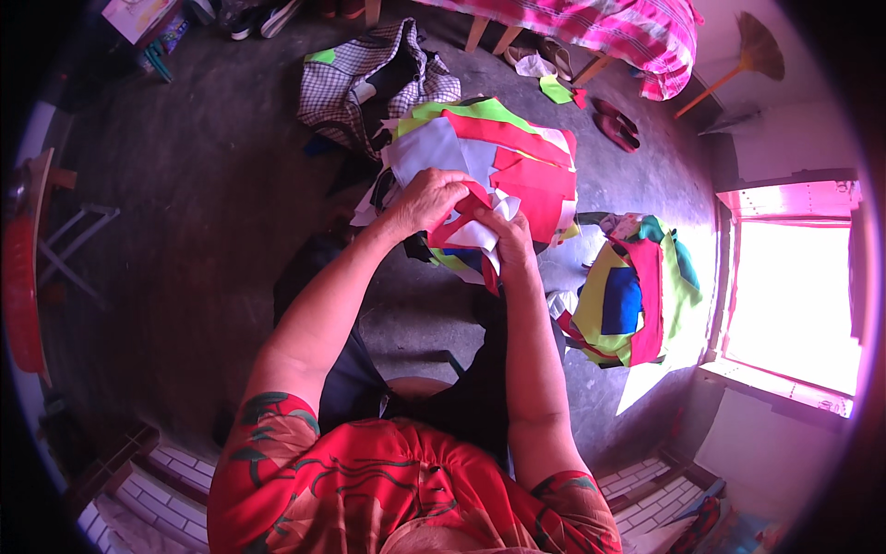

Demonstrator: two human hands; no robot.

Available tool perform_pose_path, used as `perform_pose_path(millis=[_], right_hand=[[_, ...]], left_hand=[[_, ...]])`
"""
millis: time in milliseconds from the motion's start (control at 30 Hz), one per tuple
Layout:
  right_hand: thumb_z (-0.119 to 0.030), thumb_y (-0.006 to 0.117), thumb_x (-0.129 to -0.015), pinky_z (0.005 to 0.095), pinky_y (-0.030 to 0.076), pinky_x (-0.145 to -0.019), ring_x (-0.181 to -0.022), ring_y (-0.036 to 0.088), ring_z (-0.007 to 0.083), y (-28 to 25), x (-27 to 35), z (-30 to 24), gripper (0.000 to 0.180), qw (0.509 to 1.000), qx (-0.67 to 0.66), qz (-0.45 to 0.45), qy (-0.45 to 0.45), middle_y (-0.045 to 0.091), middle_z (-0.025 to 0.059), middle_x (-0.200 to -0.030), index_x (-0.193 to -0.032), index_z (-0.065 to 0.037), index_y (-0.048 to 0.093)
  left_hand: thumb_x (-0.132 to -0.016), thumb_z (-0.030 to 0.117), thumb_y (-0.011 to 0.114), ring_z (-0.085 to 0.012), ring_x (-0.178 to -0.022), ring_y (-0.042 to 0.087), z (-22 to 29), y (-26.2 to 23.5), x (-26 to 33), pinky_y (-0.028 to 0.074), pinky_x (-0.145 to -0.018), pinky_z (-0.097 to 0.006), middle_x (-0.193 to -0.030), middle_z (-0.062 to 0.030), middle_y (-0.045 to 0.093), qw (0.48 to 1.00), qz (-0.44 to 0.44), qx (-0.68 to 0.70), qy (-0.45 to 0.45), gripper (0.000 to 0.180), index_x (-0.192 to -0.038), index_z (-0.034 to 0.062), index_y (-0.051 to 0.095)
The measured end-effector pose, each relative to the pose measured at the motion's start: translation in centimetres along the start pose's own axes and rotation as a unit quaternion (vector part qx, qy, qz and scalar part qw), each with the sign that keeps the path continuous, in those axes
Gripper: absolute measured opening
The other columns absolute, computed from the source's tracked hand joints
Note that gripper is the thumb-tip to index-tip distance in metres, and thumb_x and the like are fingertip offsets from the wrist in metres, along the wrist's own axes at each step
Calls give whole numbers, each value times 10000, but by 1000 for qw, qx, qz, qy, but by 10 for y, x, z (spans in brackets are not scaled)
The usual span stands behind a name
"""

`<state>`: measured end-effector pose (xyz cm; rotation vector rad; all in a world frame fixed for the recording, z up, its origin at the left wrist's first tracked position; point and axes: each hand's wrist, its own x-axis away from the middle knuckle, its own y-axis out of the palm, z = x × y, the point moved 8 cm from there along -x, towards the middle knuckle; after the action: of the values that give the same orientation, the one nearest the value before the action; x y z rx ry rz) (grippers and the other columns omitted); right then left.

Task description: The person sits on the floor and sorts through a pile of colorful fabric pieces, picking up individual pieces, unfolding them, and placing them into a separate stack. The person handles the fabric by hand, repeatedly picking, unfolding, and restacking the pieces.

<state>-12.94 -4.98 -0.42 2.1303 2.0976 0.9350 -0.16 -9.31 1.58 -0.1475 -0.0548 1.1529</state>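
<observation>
Both of my hands meet over a heap of cloth pieces [503, 148] in red, white and bright green that lies on the floor in front of me. My left hand [426, 198] pinches a thin red strip of cloth [459, 215] from above. My right hand [508, 236] grips the same strip together with a white cloth piece [480, 235] underneath it. The strip loops between the two hands. My dark trousers [466, 397] show below the forearms.
A second pile of cloth pieces [628, 295] in yellow, blue, red and green lies to my right near a bright window [794, 305]. A checked bag [369, 78] sits beyond the heap. Red slippers [616, 125], a broom [738, 60] and a pink-covered bed [609, 28] stand farther back.
</observation>
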Motion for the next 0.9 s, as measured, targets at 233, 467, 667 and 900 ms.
perform_pose_path(millis=[233,467,667,900], right_hand=[[-28,648,-735,268,481,-641,-702,600,152,4,-1,-2,216,999,-47,-6,7,595,55,-792,-937,-22,571],[-39,579,-792,251,447,-428,-554,575,166,-19,-6,-5,136,992,-124,22,-8,590,71,-750,-926,-52,562],[23,615,-777,278,517,-595,-664,615,166,-4,-3,-2,155,995,-99,17,-22,607,68,-777,-915,-37,578],[-88,705,-772,298,517,-695,-770,618,168,15,7,6,339,993,-107,-2,47,605,62,-890,-1056,-22,533]], left_hand=[[-879,183,418,-113,-692,612,6,-27,8,495,-585,-252,-842,-73,644,976,101,192,-18,311,-977,-10,642],[-844,183,481,-149,-792,622,-26,-45,7,503,-705,-286,-886,-59,643,902,185,358,-153,217,-911,53,641],[-857,133,542,-147,-840,619,-48,-42,3,504,-752,-297,-900,-44,636,870,206,419,-160,130,-928,53,617],[-846,90,537,-261,-960,615,-14,-28,0,469,-896,-386,-1009,-190,630,886,100,445,-83,164,-988,17,575]])
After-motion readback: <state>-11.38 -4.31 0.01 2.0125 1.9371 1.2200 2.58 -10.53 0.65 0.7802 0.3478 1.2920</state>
